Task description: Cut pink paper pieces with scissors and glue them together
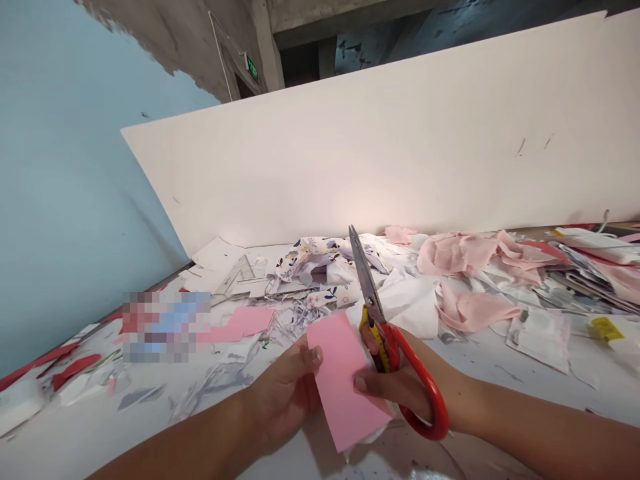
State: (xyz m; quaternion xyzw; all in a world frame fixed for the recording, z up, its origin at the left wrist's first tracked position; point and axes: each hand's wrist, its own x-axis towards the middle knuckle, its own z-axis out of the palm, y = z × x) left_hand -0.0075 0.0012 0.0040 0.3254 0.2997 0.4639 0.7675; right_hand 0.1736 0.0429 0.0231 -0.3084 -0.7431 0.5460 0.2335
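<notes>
A rectangular piece of pink paper (343, 383) is held up at the centre, with a bit of white showing beneath its lower edge. My left hand (293, 377) pinches its left side, thumb on top. In my right hand (405, 380) is a pair of scissors (373, 287) with red and yellow handles, blades pointing up and away. The blades look closed and are clear of the paper. My right thumb also rests on the paper's right edge. The fingers under the paper are hidden.
Pink paper pieces (250, 321), floral fabric (313, 257) and white scraps lie across the white table (210, 427). Crumpled pink cloth (465, 253) and stacked papers (600, 267) are to the right. A white board (380, 153) stands behind; a blue wall (75, 180) is left.
</notes>
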